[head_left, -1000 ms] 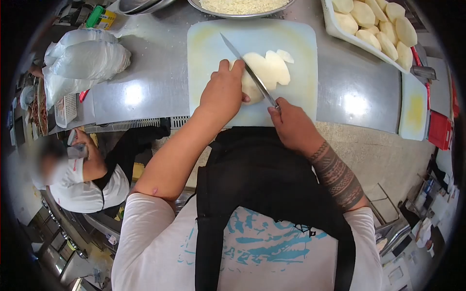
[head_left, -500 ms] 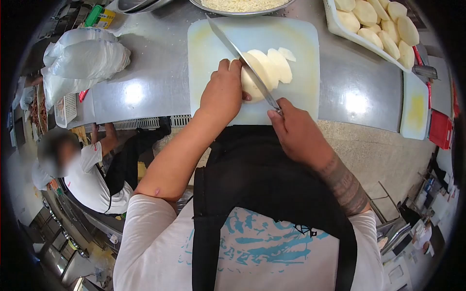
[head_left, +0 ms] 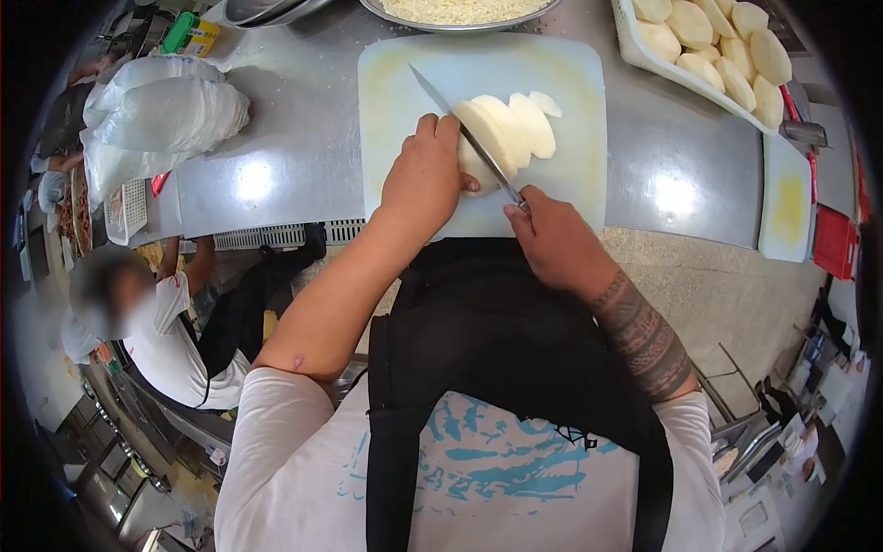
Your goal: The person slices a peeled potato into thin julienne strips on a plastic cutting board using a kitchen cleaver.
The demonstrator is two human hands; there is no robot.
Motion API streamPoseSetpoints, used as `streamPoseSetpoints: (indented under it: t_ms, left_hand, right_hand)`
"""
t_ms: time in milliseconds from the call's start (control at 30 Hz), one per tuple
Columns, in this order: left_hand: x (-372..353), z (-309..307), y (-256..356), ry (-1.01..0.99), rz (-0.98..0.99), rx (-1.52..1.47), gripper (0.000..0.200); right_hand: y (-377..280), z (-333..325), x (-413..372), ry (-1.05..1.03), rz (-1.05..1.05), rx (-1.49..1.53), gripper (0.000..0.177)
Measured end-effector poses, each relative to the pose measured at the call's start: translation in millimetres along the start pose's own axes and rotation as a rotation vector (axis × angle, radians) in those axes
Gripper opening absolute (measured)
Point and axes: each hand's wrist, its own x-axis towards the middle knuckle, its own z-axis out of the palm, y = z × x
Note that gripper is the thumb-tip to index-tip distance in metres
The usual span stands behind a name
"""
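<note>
Two hands busy on my remote feed, and both are occupied! The left hand point(head_left: 421, 175) is curled around one peeled potato point(head_left: 480, 171), fingers bent over its far side, thumb tucked at its near end. Over on the right, the right hand point(head_left: 563, 241) has its fingers closed around the handle of one knife point(head_left: 485, 152), the blade slanting across the potato, tip pointing away and to the left. How deep the edge sits, I can't tell from here.

That potato lies at the middle of one pale cutting board point(head_left: 570, 184), and right beside the blade I count at least three slices point(head_left: 533, 129), overlapping in a fan. One more board point(head_left: 786, 202), yellow-stained, sits at the right end of the steel table point(head_left: 294, 138).

Look at the upper right: one white basket point(head_left: 676, 78) carrying about a dozen peeled potatoes point(head_left: 736, 60)! Just beyond the board, one metal bowl point(head_left: 460, 28) full of finely chopped pale pieces. To the left, one bulging plastic bag point(head_left: 166, 115), and behind it a green-and-yellow tub point(head_left: 190, 35), its label too small for me to read. Blue lettering on the T-shirt point(head_left: 506, 451), partly covered by the black apron point(head_left: 506, 313); I can't make out a word. One co-worker point(head_left: 175, 340) in white sits off to the left.
</note>
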Motion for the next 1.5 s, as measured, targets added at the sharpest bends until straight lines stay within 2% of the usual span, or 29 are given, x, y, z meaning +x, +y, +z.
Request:
streamPoseSetpoints:
  t_ms: [100, 167, 267, 400, 500, 600, 700, 967, 1067, 1133, 1167, 1233, 1267, 1333, 1400, 1467, 1500]
  left_hand:
    - [0, 3, -5, 0.023, 0.022, -0.024, 0.069]
    - [-4, 5, -7, 0.037, 0.041, -0.048, 0.069]
    - [0, 2, -5, 0.039, 0.025, -0.024, 0.07]
    - [-3, 3, -8, 0.06, 0.05, -0.037, 0.068]
    - [-6, 7, -10, 0.065, 0.066, -0.037, 0.069]
    - [-2, 1, -6, 0.054, 0.051, -0.023, 0.069]
    - [-6, 1, -6, 0.048, 0.04, -0.03, 0.069]
    - [-8, 6, -14, 0.036, 0.05, -0.036, 0.07]
    - [-6, 9, -20, 0.076, 0.052, -0.051, 0.076]
    - [-7, 25, -35, 0.271, 0.059, -0.106, 0.083]
    - [-4, 34, -43, 0.27, 0.064, -0.103, 0.083]
    - [5, 42, -47, 0.134, -0.361, -0.436, 0.089]
    - [8, 46, -48, 0.132, -0.352, -0.435, 0.089]
    - [9, 45, -42, -0.004, -0.379, -0.564, 0.085]
    - [11, 45, -38, 0.008, -0.362, -0.612, 0.079]
    - [10, 45, -37, 0.034, -0.349, -0.71, 0.066]
    - [6, 40, -33, 0.033, -0.345, -0.709, 0.066]
  right_hand:
    - [-33, -20, -18, 0.026, -0.017, 0.071, 0.032]
    - [4, 15, -2, 0.009, 0.023, 0.019, 0.032]
    - [8, 13, 7, 0.005, 0.019, -0.022, 0.032]
    - [-29, -13, -16, 0.039, -0.042, 0.022, 0.031]
    - [-1, 17, 0, 0.033, 0.016, 0.011, 0.032]
    - [4, 17, 4, 0.007, 0.006, -0.025, 0.033]
    - [-29, -11, -13, 0.018, -0.013, 0.049, 0.033]
    - [15, 28, 7, -0.02, 0.063, -0.016, 0.032]
    - [32, 14, 15, -0.036, 0.042, 0.05, 0.034]
    - [43, 8, 19, -0.06, 0.014, 0.126, 0.034]
    - [46, 6, 21, -0.072, 0.035, 0.159, 0.035]
    - [46, 7, 18, -0.076, 0.057, 0.194, 0.036]
    - [41, 14, 14, -0.027, 0.013, 0.152, 0.036]
    - [34, 29, 5, 0.03, -0.024, 0.113, 0.035]
    - [29, 38, 2, 0.073, -0.043, 0.022, 0.035]
    - [33, 31, 3, 0.076, -0.027, 0.04, 0.036]
    - [36, 28, 2, 0.084, -0.001, 0.119, 0.036]
